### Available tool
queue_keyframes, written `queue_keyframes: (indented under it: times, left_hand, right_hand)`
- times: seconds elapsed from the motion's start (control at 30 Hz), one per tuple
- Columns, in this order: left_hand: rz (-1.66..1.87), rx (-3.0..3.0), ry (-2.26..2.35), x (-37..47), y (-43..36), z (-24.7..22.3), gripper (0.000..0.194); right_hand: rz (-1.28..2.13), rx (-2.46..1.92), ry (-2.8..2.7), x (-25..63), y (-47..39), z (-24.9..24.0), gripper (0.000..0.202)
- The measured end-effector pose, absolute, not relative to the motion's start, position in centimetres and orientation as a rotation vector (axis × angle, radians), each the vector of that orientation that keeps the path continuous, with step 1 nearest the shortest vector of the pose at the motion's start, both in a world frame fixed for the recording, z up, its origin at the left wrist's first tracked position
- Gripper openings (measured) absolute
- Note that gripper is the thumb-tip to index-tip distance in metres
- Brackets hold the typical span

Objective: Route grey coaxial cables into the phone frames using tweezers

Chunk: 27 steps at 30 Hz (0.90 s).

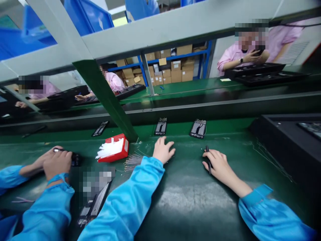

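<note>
Our left hand (163,151) has its grip empty, fingers spread apart and turned down over the green-topped bench (185,207), while our right hand (217,164) has its grip closed on a slim black pen-like tool (208,160). Straight ahead of the left fingertips, just beyond them, lies a flat black-and-grey phone body (160,127), its long axis running away from us with the far end leaning slightly right; the left hand is clearly the nearer one. We see the tool standing out past both sides of the right fingers, its long axis also running roughly away from us. Beyond and between our hands lies a second dark-framed phone body (198,129), apart from the first and slanted the same way, and farther left, past the foot of the green post (105,97), a third thin dark phone body (100,129). Left of our left hand, an open red plastic box (126,148) holds a heap of white strips (110,149), some sticking out over its left side; a loose bundle of fine wires (132,162) lies between it and our left sleeve. On our far right, a large black tray (276,125) holds a board-like part (311,129), cut off by the view. To our left, a co-worker in blue sleeves (47,207) handles a small black device (75,159).
</note>
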<state>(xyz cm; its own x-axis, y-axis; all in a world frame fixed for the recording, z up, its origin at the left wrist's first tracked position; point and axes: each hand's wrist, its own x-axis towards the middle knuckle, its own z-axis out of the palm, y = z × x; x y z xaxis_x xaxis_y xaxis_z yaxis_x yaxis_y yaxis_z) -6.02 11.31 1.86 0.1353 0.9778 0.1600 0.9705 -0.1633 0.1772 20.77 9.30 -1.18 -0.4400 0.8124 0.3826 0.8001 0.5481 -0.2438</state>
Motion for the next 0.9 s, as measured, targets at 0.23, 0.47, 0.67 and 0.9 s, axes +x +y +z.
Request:
queue_keyframes:
  times: [0.23,0.47,0.67,0.9]
  left_hand:
    - [0.056,2.088,2.232,-8.6,19.0,2.0,0.047]
    - [0.054,2.229,2.208,-7.5,18.8,3.5,0.038]
    - [0.174,2.494,1.917,-3.4,12.2,5.3,0.038]
    - [0.246,2.757,1.444,-1.3,2.2,2.3,0.045]
  right_hand:
    - [0.023,-1.296,-2.293,20.4,9.0,-1.3,0.016]
    - [-0.035,-1.331,-2.271,19.3,12.9,-1.9,0.020]
    - [-0.011,-1.415,-2.124,19.2,17.2,-2.1,0.026]
    - [0.087,-1.314,-2.118,20.0,13.9,-1.5,0.028]
